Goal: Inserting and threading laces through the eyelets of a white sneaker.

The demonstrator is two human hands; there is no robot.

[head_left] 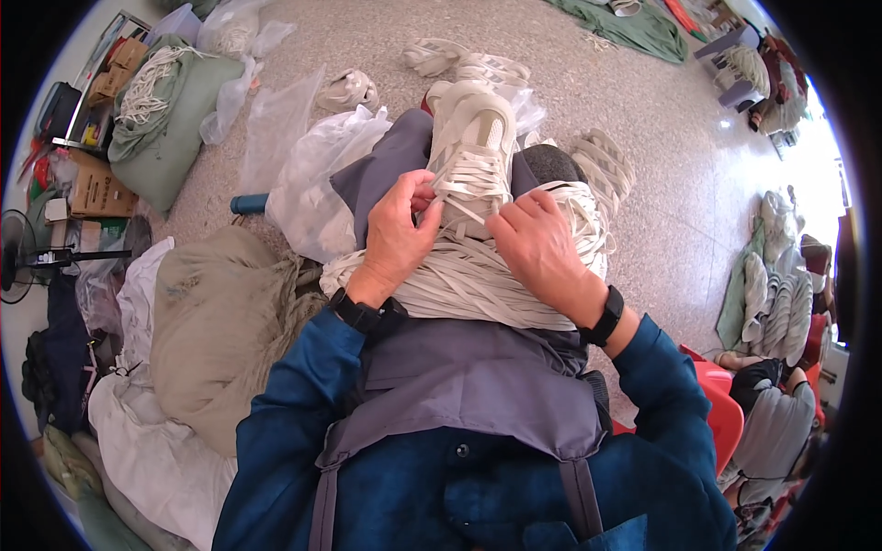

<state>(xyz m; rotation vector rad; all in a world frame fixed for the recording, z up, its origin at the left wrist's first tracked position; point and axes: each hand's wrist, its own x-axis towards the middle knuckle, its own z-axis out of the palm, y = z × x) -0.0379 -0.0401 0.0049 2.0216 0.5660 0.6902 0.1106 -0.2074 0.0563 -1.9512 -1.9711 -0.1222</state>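
Note:
A cream sneaker (470,124) rests on my lap, toe pointing away from me, its laces (478,170) crossing in rows over the tongue. My left hand (401,225) is at the shoe's left eyelet edge, thumb and fingers pinched on a lace. Another stretch of that pale lace runs across to my right hand (540,246), whose fingers are curled closed near the shoe's right side. Under both hands a thick bundle of loose cream laces (459,289) lies across my grey apron (469,376). My fingertips are partly hidden.
More cream sneakers (491,70) lie on the floor ahead, with another sneaker (604,165) to the right. Plastic bags (322,184) and a large tan sack (216,331) are on the left. A red chair (721,409) and a seated person (776,432) are at right.

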